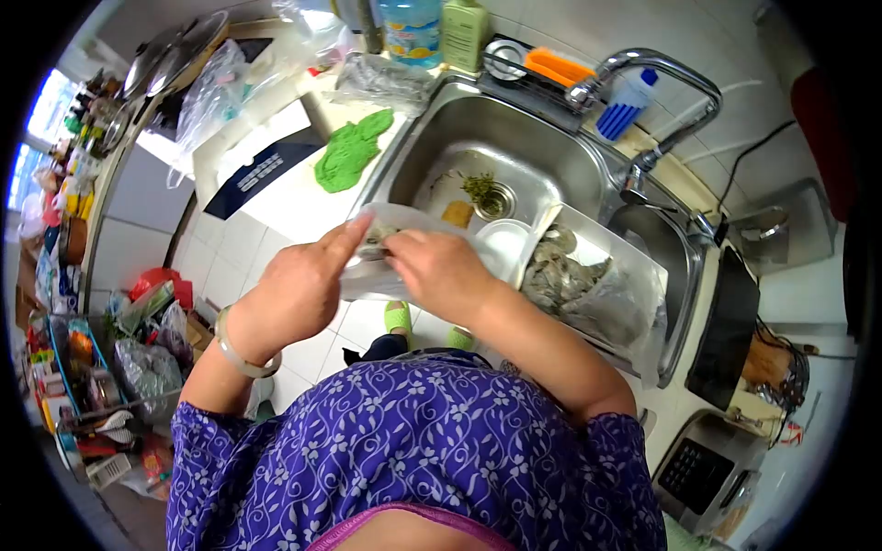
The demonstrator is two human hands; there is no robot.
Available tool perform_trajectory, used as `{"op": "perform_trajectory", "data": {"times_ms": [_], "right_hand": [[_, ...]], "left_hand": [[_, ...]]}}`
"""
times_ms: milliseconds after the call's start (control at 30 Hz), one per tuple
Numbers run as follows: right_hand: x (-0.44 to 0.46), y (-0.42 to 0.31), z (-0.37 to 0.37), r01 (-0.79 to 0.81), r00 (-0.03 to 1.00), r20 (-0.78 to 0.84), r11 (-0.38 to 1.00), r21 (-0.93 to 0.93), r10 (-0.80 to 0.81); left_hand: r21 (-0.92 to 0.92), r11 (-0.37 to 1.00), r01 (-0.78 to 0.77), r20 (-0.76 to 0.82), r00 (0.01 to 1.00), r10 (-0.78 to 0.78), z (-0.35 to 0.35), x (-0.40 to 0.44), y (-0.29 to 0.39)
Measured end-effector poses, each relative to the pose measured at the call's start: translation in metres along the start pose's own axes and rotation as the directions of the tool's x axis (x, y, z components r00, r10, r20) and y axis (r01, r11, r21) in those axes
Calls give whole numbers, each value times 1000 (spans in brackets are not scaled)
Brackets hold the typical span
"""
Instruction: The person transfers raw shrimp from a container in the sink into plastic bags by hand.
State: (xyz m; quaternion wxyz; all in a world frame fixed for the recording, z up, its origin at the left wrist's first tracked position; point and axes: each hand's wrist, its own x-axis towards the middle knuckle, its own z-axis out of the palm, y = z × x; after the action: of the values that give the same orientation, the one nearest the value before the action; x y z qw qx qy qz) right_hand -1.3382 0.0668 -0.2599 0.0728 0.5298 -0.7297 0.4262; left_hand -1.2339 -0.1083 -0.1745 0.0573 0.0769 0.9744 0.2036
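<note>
A translucent plastic bag (421, 219) is held up in front of me at the near edge of the sink. My left hand (303, 280) grips its left side, thumb and fingers closed on the plastic. At the bag's mouth my right hand (441, 271) has its fingers curled together, fingertips by small greyish pieces inside. Whether those fingers pinch a piece or the plastic is hidden. To the right, a white box (634, 243) holds grey shrimp-like seafood (562, 275) and clear plastic film. A white round dish (505, 241) sits beside the box.
The steel sink (450, 110) holds green scraps (478, 190) and a yellowish piece (457, 214). Its faucet (680, 64) arches over the right side. A green cloth (351, 151) and a dark-and-white box (262, 170) lie on the left counter. Bottles (464, 37) stand behind.
</note>
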Motion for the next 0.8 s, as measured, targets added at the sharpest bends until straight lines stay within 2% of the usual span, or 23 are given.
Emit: {"op": "perform_trajectory", "data": {"times_ms": [100,167,233,300,333,367,400,433,467,500,533,567,633,700,800], "right_hand": [[-10,6,-16,-92,996,7,996,-4,92],[-24,13,-55,-221,972,-59,968,118,229],[-51,30,-87,-310,941,-100,941,134,324],[-70,57,-120,-662,747,-26,747,60,664],[-81,79,-130,-665,745,-29,745,56,667],[-96,106,-136,-628,732,100,724,-286,674],[-106,125,-135,-487,677,217,649,-584,703],[-111,135,-127,-492,678,214,650,-578,703],[-108,136,-118,-411,639,274,620,-668,718],[-106,135,-111,-318,588,331,588,-744,738],[-103,137,-111,-217,453,464,600,-770,761],[-97,134,-112,-225,449,462,597,-771,765],[-91,134,-114,-78,351,592,652,-754,726],[-97,143,-115,-26,372,592,645,-764,715],[-104,144,-129,-68,376,560,625,-778,738]], "left_hand": [[1,1000,-27,-49,998,27,2,-3,1],[62,998,19,-23,1000,-18,1,-6,0],[59,998,1,-53,999,2,3,-6,-2],[79,997,27,-32,999,-25,3,-9,-2],[76,997,22,-31,999,-19,5,-10,-2],[76,997,6,-47,999,-3,6,-9,-2],[81,997,-7,-61,998,12,7,-8,-2],[88,996,-8,-57,998,13,5,-6,-1],[96,995,-4,-48,999,9,4,-6,1],[99,995,-1,-34,999,4,4,-8,2],[97,995,0,-22,1000,2,6,-10,2],[99,995,-12,-31,999,15,6,-9,1],[99,995,-25,-39,999,28,6,-7,1],[83,996,-21,-44,999,25,7,-8,3],[85,996,-22,-45,999,26,9,-8,4]]}}
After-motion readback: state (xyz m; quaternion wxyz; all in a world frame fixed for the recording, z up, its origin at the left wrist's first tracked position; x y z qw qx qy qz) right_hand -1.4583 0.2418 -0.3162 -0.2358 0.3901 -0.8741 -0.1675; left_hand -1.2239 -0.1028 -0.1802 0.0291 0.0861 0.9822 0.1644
